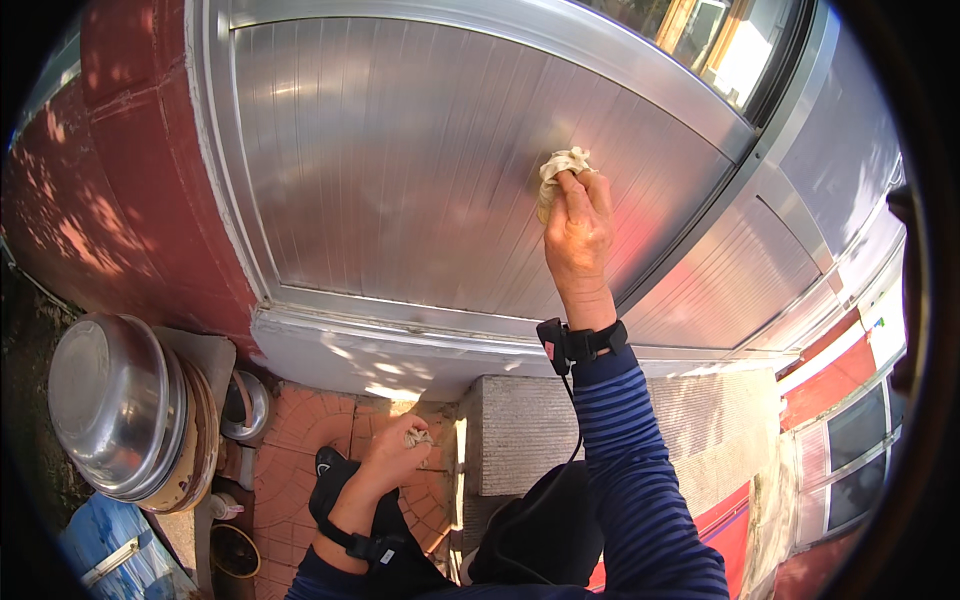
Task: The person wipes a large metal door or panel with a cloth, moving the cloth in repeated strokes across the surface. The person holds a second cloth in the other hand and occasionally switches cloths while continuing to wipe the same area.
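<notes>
Against the ribbed metal panel (390,172) in front of me, my right hand (579,229) presses a bunched, cream-coloured cloth (564,165). The cloth touches the panel right of its middle, below the upper frame rail. My left hand (391,450) is low, above the paving and near my leg. Its fingers are closed around a small crumpled cloth (417,437), of which only a bit shows. A black strap with a small device sits on each wrist.
Metal basins (112,405) are stacked at the left beside a metal pot (246,405). A ribbed concrete step (525,435) lies below the panel at right. Red paving tiles (300,457) cover the ground. Glass (720,45) is above the panel; a red wall (142,165) stands left.
</notes>
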Action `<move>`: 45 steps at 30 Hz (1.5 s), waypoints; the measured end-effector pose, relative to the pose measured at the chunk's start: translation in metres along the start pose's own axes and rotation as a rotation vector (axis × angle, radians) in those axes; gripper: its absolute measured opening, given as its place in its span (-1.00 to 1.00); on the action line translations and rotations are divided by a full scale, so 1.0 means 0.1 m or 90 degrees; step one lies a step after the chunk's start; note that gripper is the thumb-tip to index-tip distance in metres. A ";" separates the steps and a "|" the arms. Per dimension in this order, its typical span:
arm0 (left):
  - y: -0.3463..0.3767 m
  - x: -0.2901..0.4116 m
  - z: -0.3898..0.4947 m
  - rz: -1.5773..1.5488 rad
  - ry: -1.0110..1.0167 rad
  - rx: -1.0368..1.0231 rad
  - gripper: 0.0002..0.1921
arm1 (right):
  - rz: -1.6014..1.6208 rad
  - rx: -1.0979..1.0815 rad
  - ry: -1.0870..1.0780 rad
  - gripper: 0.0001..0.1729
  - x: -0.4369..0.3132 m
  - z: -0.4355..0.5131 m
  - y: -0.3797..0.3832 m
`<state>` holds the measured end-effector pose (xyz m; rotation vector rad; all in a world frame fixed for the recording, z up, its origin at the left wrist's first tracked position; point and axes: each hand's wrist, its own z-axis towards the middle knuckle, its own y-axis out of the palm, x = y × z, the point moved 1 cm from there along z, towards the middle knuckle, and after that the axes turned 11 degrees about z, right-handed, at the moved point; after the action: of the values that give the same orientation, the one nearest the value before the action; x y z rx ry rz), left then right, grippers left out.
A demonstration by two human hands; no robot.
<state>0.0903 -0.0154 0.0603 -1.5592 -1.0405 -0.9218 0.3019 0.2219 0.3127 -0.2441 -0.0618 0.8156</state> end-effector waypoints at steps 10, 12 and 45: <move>-0.02 0.10 0.00 -0.016 -0.023 -0.026 -0.68 | 0.005 0.012 0.011 -0.67 0.17 -0.62 0.16; -0.01 0.10 -0.03 -0.049 -0.029 -0.034 -0.68 | 0.002 -0.005 0.038 -0.66 0.17 -0.87 0.22; 0.18 -0.06 0.23 -0.034 0.036 -0.043 -0.71 | 0.329 -0.083 0.535 -0.77 -0.07 -1.43 -0.93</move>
<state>0.1067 0.0037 0.0446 -1.5584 -1.0244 -1.0409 0.3852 0.1279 0.1963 -0.7283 0.7675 1.1625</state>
